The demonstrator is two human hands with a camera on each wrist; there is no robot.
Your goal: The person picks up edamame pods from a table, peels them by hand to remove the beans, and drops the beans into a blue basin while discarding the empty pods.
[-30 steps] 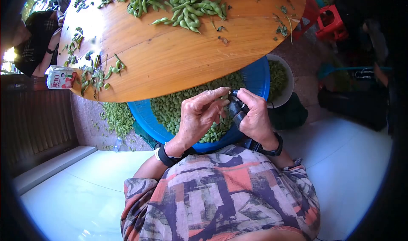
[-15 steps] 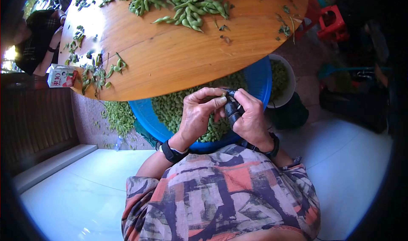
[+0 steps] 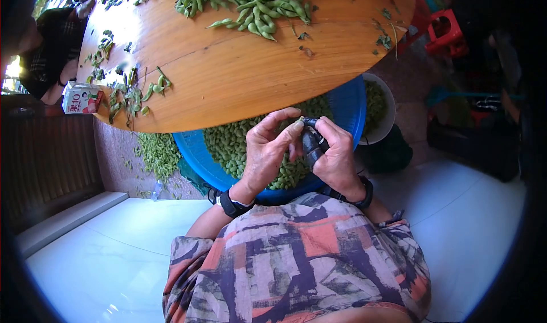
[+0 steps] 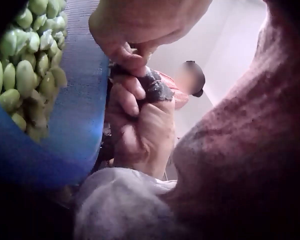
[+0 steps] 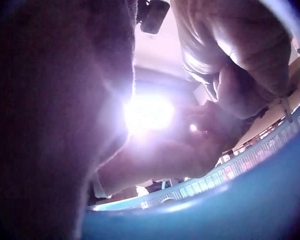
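Note:
In the head view both hands meet over a blue basket filled with shelled green soybeans. My left hand has its thumb and forefinger at the tips of the right fingers, with a small pale-green soybean pod pinched there, mostly hidden. My right hand is curled, its thumb and forefinger covered in black wraps, and holds the pod's other side. The left wrist view shows the wrapped right fingers right under the left fingertips, beside the beans. Glare washes out the right wrist view.
The wooden table overhangs the basket's far side, bearing a heap of soybean pods, leaf scraps and a drink carton. A white bucket stands right of the basket; empty-looking pods lie on the floor at left. A red stool is farther back.
My left thumb and forefinger first reached across the right fingertips, then drew together; now the forefinger is raised a little off the thumb. The right hand stays almost in place.

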